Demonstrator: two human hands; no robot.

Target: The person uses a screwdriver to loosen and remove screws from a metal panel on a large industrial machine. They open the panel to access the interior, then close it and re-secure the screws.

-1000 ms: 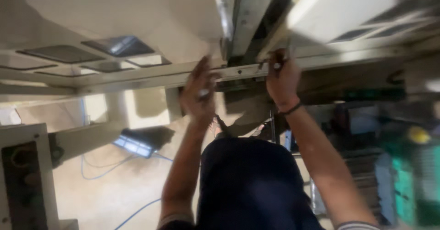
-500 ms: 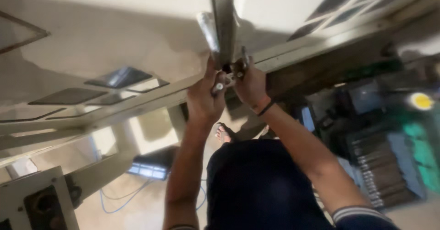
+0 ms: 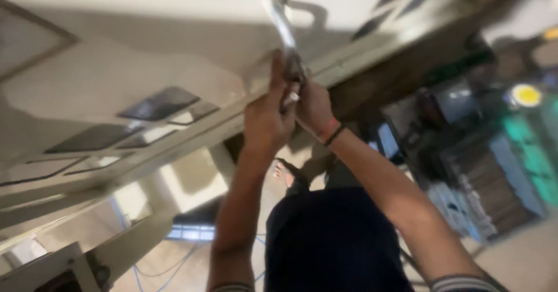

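My left hand (image 3: 264,114) and my right hand (image 3: 314,109) are raised together, side by side and touching. Both are closed around the lower end of a bright metal bracket (image 3: 283,27) where it meets a long pale metal rail (image 3: 174,146) that runs diagonally. A small shiny part (image 3: 293,97) shows between the fingers. The picture is blurred, so the exact grip is unclear. My right wrist wears a dark band (image 3: 332,134). A dark blue garment (image 3: 337,239) fills the space between my forearms.
Pale panels with dark rectangular openings (image 3: 157,103) lie to the left of the rail. At right stand dark and green machines (image 3: 523,135) with a round yellow light (image 3: 526,94). A blue cable (image 3: 168,266) lies on the floor, with a grey cabinet (image 3: 52,269) at the lower left.
My hands, apart on the rail a second ago, have come together at the metal bracket. The view has swung, so the rail now slants more steeply.
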